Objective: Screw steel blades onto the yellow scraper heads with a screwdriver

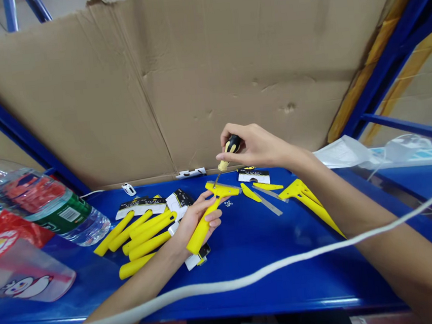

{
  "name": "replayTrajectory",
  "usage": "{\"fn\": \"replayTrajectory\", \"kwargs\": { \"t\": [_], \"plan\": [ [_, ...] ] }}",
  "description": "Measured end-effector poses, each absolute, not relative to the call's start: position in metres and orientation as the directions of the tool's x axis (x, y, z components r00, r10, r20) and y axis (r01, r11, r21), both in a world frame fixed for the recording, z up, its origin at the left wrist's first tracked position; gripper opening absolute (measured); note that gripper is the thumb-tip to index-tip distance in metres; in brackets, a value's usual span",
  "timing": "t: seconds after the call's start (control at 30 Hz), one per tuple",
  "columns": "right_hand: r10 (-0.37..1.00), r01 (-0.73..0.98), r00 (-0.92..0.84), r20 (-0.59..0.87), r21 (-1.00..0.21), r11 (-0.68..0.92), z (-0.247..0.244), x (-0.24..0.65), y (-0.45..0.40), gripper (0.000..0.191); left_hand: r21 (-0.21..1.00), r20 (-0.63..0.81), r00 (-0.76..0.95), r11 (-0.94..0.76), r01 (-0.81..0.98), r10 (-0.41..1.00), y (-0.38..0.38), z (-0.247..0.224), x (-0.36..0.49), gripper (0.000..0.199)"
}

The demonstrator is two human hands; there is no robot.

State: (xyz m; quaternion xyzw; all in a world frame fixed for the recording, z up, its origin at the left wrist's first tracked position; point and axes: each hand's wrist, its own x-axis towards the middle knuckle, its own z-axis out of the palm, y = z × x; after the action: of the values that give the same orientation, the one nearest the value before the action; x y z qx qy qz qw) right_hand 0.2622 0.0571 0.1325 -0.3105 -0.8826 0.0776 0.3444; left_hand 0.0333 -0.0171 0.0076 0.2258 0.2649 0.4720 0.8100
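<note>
My left hand (196, 217) is closed around a yellow scraper (200, 232), its wide head pointing away from me. From above, my right hand (250, 143) grips a screwdriver (232, 144) with a black and cream handle. The screwdriver's tip meets the left part of the scraper's head. Small screws (228, 203) lie on the blue surface just right of that head. Further right are loose yellow head pieces (250, 193) with thin blades (269, 205), and more yellow scraper handles (311, 203), partly behind my right forearm.
Several yellow scrapers (142, 230) with printed cards lie left of my left hand. A water bottle (60, 207) and a plastic cup (28, 272) are at the left. A white cable (250, 277) crosses the foreground. Cardboard (230, 69) stands behind the blue shelf (265, 279).
</note>
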Motion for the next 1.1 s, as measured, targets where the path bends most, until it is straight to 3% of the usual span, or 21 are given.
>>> {"fn": "replayTrajectory", "kwargs": {
  "t": [0.3,0.87,1.1],
  "plan": [
    [0.596,0.486,-0.575,0.56,-0.353,0.8,0.132,0.261,0.057,0.028,0.609,-0.208,0.424,0.456,-0.649,0.881,-0.019,0.01,0.034,0.044],
    [0.561,0.466,-0.568,0.602,-0.327,0.822,0.134,0.262,0.057,0.031,0.529,-0.154,0.455,0.462,-0.712,0.877,-0.02,0.015,0.031,0.018],
    [0.55,0.433,-0.561,0.619,-0.347,0.832,0.133,0.26,0.056,0.031,0.514,-0.142,0.442,0.448,-0.731,0.885,-0.02,0.018,0.032,0.029]
  ]
}}
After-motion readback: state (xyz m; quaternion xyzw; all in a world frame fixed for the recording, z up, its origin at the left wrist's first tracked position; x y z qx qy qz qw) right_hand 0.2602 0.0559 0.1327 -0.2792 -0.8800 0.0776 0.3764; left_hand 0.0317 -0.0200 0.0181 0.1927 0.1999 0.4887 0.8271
